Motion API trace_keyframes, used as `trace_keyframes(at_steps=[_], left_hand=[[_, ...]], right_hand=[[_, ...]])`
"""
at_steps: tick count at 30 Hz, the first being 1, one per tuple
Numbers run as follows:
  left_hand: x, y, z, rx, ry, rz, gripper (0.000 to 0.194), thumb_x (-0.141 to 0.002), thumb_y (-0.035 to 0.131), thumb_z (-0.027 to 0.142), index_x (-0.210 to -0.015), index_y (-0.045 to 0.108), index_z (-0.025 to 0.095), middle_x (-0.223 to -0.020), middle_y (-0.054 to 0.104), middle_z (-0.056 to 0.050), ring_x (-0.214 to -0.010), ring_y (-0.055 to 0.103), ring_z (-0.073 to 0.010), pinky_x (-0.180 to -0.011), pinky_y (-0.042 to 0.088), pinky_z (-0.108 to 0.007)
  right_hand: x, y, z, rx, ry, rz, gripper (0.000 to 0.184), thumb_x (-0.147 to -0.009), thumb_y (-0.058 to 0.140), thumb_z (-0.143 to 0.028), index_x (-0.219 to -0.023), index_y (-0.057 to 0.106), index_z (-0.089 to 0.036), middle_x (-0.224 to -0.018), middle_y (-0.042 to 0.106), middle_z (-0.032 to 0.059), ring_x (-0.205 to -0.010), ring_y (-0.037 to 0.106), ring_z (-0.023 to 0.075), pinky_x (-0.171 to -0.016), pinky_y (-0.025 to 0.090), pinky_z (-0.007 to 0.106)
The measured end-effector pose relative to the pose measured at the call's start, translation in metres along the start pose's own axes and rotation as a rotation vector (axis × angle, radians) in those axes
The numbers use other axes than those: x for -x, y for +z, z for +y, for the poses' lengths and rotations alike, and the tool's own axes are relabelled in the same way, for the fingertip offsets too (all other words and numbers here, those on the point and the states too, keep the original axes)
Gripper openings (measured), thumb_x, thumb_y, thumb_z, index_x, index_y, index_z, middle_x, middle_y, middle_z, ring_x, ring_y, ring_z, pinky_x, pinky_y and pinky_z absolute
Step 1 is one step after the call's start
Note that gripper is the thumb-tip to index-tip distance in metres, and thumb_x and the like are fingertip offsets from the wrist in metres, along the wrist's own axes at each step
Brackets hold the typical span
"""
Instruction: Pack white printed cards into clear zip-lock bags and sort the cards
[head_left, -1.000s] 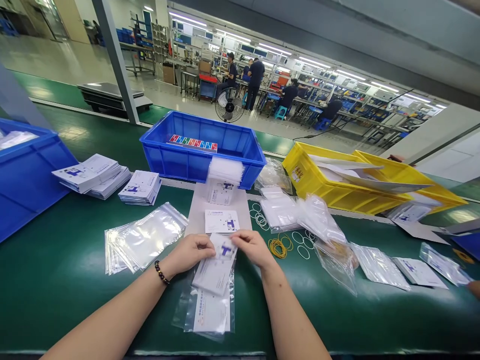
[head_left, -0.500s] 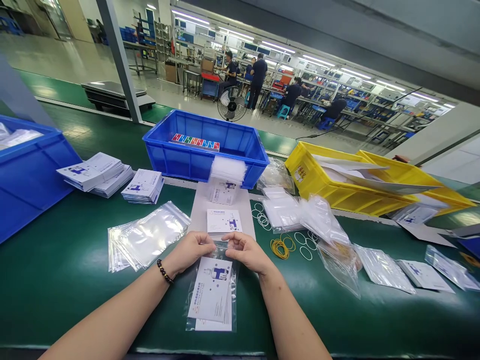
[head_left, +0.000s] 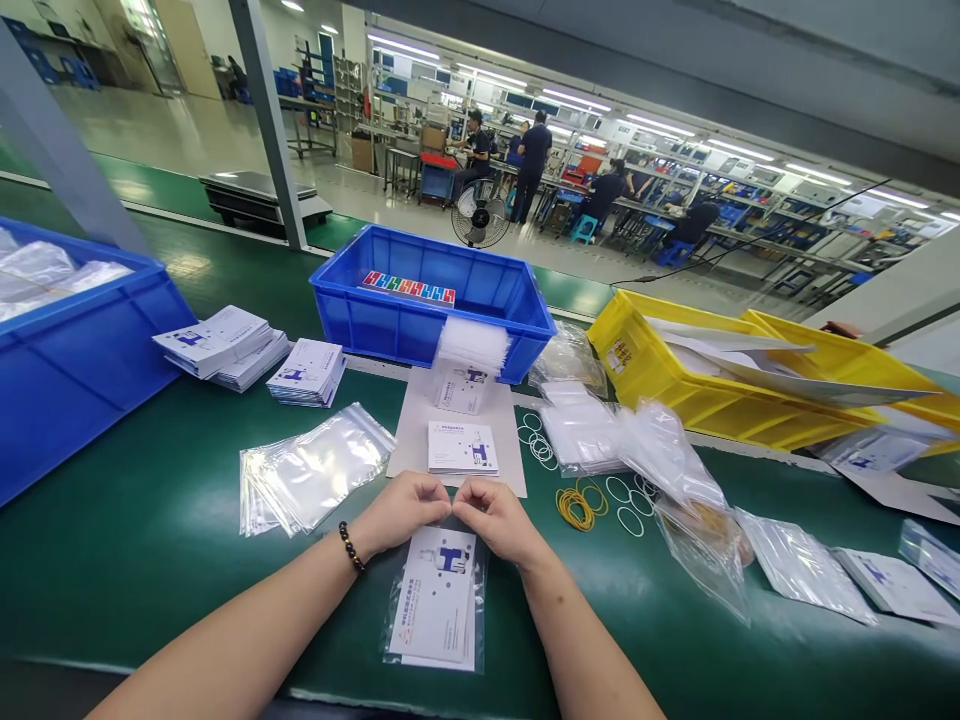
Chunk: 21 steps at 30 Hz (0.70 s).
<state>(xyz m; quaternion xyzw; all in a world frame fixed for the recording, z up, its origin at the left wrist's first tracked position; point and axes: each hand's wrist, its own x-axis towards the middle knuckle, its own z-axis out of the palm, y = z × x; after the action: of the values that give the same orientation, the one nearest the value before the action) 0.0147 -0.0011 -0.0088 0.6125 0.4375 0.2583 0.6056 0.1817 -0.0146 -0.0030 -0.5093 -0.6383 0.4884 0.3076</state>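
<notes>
A clear zip bag (head_left: 480, 640) lies flat on the green bench, with a printed booklet (head_left: 435, 610) and more white paper inside it. My left hand (head_left: 409, 512) and my right hand (head_left: 495, 515) meet at the bag's top edge, each pinching it between thumb and fingers. The fingertips almost touch and hide most of that edge. Just beyond my hands, a stack of booklets (head_left: 461, 447) rests on a grey board (head_left: 409, 430). Left of my hands lies a fanned pile of empty zip bags (head_left: 322, 465).
More booklet stacks (head_left: 306, 372) lie at the left beside a blue bin (head_left: 90, 350). Another blue bin (head_left: 435, 325) stands ahead, yellow bins (head_left: 675, 390) to the right. Rubber bands (head_left: 575, 508), white rings (head_left: 630, 521) and plastic packets (head_left: 585, 430) lie right. People work in the background.
My hands have drawn together along the bag's top edge, the right one moving in toward the left. The whole view has shifted slightly, with things appearing farther right.
</notes>
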Motion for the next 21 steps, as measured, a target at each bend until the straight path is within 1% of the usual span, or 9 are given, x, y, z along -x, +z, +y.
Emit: trace_keyframes(at_steps=[3, 5, 8, 10, 12, 15, 17, 19, 21], left_hand=[[0.001, -0.012, 0.007, -0.185, 0.044, -0.029, 0.022, -0.072, 0.056, 0.037, -0.067, 0.061, 0.016, -0.071, 0.063, -0.002, -0.069, 0.057, -0.0172, -0.062, 0.043, -0.026], [0.001, -0.026, 0.012, -0.418, 0.056, 0.111, 0.025, -0.079, 0.049, 0.040, -0.074, 0.060, 0.017, -0.078, 0.064, -0.004, -0.075, 0.059, -0.0195, -0.067, 0.043, -0.029], [-0.002, -0.050, 0.014, -0.828, -0.116, 0.396, 0.025, -0.085, 0.039, 0.034, -0.088, 0.055, 0.016, -0.083, 0.064, -0.010, -0.080, 0.060, -0.0249, -0.067, 0.042, -0.033], [-0.004, -0.063, 0.010, -0.978, -0.275, 0.428, 0.024, -0.084, 0.041, 0.028, -0.099, 0.051, 0.012, -0.085, 0.064, -0.015, -0.082, 0.061, -0.0290, -0.065, 0.042, -0.034], [-0.005, -0.070, 0.006, -1.010, -0.335, 0.387, 0.025, -0.081, 0.043, 0.019, -0.103, 0.049, 0.009, -0.085, 0.065, -0.017, -0.081, 0.062, -0.0304, -0.063, 0.041, -0.034], [-0.005, -0.074, 0.004, -0.992, -0.289, 0.340, 0.028, -0.075, 0.042, 0.007, -0.101, 0.049, 0.011, -0.085, 0.065, -0.017, -0.080, 0.062, -0.0290, -0.062, 0.041, -0.033], [-0.003, -0.074, 0.006, -0.980, -0.256, 0.332, 0.028, -0.074, 0.040, 0.005, -0.100, 0.048, 0.014, -0.086, 0.065, -0.014, -0.080, 0.062, -0.0269, -0.063, 0.040, -0.032], [0.000, -0.071, 0.010, -0.912, -0.185, 0.315, 0.024, -0.078, 0.037, 0.009, -0.098, 0.047, 0.017, -0.083, 0.064, -0.008, -0.076, 0.061, -0.0227, -0.063, 0.041, -0.030], [0.004, -0.063, 0.014, -0.730, -0.047, 0.253, 0.017, -0.082, 0.035, 0.015, -0.095, 0.045, 0.020, -0.079, 0.061, -0.003, -0.072, 0.058, -0.0185, -0.062, 0.041, -0.027]], right_hand=[[0.000, -0.001, 0.000, 0.096, -0.026, -0.023, 0.013, -0.071, 0.056, -0.020, -0.059, 0.056, -0.017, -0.058, 0.050, -0.0034, -0.055, 0.043, 0.0092, -0.055, 0.036, 0.022], [-0.002, -0.002, 0.002, 0.157, -0.053, 0.013, 0.007, -0.069, 0.059, -0.019, -0.062, 0.058, -0.017, -0.063, 0.052, -0.0025, -0.059, 0.045, 0.0102, -0.058, 0.038, 0.023], [-0.005, -0.002, 0.007, 0.213, -0.077, 0.153, 0.001, -0.066, 0.060, -0.019, -0.067, 0.060, -0.018, -0.069, 0.052, -0.0014, -0.063, 0.047, 0.0116, -0.060, 0.039, 0.024], [-0.006, 0.000, 0.009, 0.218, -0.066, 0.208, 0.003, -0.068, 0.058, -0.021, -0.067, 0.060, -0.018, -0.067, 0.050, -0.0011, -0.061, 0.047, 0.0117, -0.059, 0.039, 0.024], [-0.006, 0.001, 0.010, 0.208, -0.057, 0.218, 0.008, -0.069, 0.056, -0.022, -0.064, 0.060, -0.018, -0.065, 0.050, -0.0012, -0.059, 0.045, 0.0115, -0.058, 0.039, 0.024], [-0.005, 0.003, 0.008, 0.175, -0.062, 0.232, 0.011, -0.070, 0.055, -0.024, -0.061, 0.059, -0.018, -0.061, 0.050, -0.0013, -0.056, 0.044, 0.0113, -0.056, 0.039, 0.024], [-0.004, 0.004, 0.006, 0.147, -0.077, 0.257, 0.012, -0.070, 0.055, -0.024, -0.061, 0.059, -0.018, -0.060, 0.050, -0.0014, -0.055, 0.044, 0.0112, -0.055, 0.039, 0.024], [-0.004, 0.006, 0.006, 0.112, -0.097, 0.285, 0.014, -0.070, 0.055, -0.026, -0.059, 0.058, -0.018, -0.061, 0.051, -0.0007, -0.057, 0.046, 0.0115, -0.056, 0.040, 0.024], [-0.006, 0.010, 0.008, 0.032, -0.079, 0.269, 0.018, -0.072, 0.055, -0.033, -0.063, 0.060, -0.018, -0.063, 0.055, 0.0005, -0.057, 0.049, 0.0118, -0.056, 0.042, 0.024]])
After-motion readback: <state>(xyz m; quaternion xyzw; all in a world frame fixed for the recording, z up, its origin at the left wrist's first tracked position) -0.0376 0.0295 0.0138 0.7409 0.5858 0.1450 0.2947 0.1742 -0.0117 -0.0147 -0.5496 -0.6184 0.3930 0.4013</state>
